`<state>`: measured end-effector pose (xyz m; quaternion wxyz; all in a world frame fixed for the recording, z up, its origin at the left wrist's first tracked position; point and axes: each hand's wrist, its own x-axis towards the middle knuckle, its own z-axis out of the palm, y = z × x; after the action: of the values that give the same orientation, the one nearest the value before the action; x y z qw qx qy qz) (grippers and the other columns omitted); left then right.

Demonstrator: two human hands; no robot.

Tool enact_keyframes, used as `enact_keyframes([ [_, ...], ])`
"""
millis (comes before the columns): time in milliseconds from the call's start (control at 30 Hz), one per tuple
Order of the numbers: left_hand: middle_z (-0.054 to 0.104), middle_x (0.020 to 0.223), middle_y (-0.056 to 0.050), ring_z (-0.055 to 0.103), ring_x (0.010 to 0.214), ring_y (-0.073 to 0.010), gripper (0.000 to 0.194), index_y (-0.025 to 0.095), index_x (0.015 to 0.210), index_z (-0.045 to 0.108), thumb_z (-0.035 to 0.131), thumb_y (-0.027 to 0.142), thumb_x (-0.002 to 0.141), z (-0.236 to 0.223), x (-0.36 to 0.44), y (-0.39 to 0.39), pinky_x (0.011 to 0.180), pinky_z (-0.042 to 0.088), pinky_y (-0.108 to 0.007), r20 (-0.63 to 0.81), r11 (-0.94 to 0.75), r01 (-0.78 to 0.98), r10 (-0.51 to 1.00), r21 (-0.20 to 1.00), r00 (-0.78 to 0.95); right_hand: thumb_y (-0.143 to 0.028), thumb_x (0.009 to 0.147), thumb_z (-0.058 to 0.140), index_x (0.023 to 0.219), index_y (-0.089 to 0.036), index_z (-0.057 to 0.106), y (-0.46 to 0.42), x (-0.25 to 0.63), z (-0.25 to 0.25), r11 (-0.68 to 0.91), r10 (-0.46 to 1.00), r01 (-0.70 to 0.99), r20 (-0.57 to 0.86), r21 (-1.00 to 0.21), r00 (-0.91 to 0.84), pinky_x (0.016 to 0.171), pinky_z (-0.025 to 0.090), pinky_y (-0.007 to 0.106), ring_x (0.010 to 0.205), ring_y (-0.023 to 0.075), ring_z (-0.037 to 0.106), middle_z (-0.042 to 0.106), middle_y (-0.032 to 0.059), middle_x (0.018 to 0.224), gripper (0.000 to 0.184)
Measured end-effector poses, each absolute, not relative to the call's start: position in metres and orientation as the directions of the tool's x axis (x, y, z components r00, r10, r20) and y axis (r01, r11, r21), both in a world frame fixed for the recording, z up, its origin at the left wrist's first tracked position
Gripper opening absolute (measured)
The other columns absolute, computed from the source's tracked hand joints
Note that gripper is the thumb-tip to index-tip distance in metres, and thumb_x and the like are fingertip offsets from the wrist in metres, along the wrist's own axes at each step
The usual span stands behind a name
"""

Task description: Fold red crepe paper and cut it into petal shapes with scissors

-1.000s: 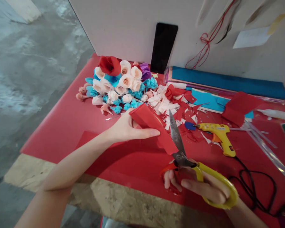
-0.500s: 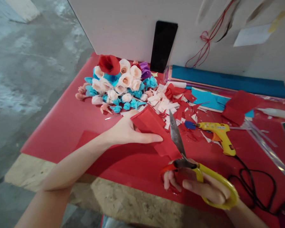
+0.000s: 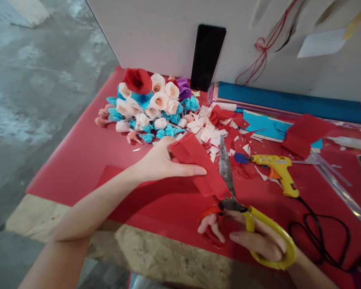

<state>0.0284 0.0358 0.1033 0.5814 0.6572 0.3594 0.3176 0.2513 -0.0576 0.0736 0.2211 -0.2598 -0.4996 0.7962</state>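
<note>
My left hand pinches a folded strip of red crepe paper, thumb on top and the fingers hidden underneath. My right hand has its fingers through the handles of a pair of scissors, one handle yellow and the other red. The scissors' blades point away from me and are parted, with the lower right end of the red paper between them near the pivot. Beneath the hands, a larger sheet of red paper lies on the red tabletop.
Paper flowers pile up at the back left, beside white and red scraps. A yellow glue gun with a black cord lies right. Behind it are blue paper and a red piece. A black phone leans on the board.
The scissors have swung slightly, their handles spreading wider and the visible blade turning more upright. The red paper has shifted a little with my left hand.
</note>
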Motion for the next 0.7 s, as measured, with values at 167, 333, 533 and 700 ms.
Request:
enact_keyframes([
  [167,0.066,0.062,0.002,0.061,0.056,-0.0114,0.012,0.015,0.069,0.066,0.074,0.023,0.065,0.1012,0.0254,0.0356,0.052,0.053,-0.019,0.045,-0.142,0.133,0.831,0.981,0.554,-0.02,0.082,0.049,0.119,-0.024,0.054,-0.0576,0.254,0.0721,-0.42,0.589,-0.149,-0.144,-0.895,-0.795,0.092,0.036,0.035,0.098,0.0198,0.049,0.047,0.0035,0.09,0.038],
  [333,0.067,0.064,0.001,0.061,0.056,-0.0114,0.013,0.015,0.068,0.066,0.074,0.024,0.064,0.1035,0.0255,0.0354,0.051,0.053,-0.018,0.021,-0.13,0.153,0.823,0.98,0.568,-0.025,0.086,0.044,0.112,-0.021,0.056,-0.0608,0.2545,0.067,-0.42,0.597,-0.138,-0.158,-0.897,-0.787,0.083,0.04,0.034,0.086,0.0187,0.05,0.048,0.0035,0.086,0.029],
  [533,0.069,0.066,0.002,0.061,0.056,-0.0095,0.009,0.016,0.067,0.065,0.073,0.018,0.065,0.1025,0.0249,0.0364,0.055,0.053,-0.016,0.068,-0.164,0.106,0.798,0.981,0.598,-0.03,0.091,0.038,0.076,-0.017,0.049,-0.0569,0.2475,0.0754,-0.316,0.658,-0.08,-0.157,-0.945,-0.736,0.063,0.038,0.028,0.062,0.0136,0.046,0.047,0.001,0.065,0.023],
  [700,0.07,0.068,0.0,0.063,0.058,-0.0118,0.01,0.015,0.068,0.066,0.074,0.02,0.065,0.1025,0.0239,0.0377,0.055,0.054,-0.018,0.051,-0.162,0.128,0.791,0.979,0.609,-0.036,0.091,0.035,0.063,-0.019,0.042,-0.0617,0.2463,0.0684,-0.3,0.65,-0.114,-0.116,-0.947,-0.751,0.052,0.036,0.026,0.052,0.0113,0.043,0.042,-0.0007,0.057,0.033],
])
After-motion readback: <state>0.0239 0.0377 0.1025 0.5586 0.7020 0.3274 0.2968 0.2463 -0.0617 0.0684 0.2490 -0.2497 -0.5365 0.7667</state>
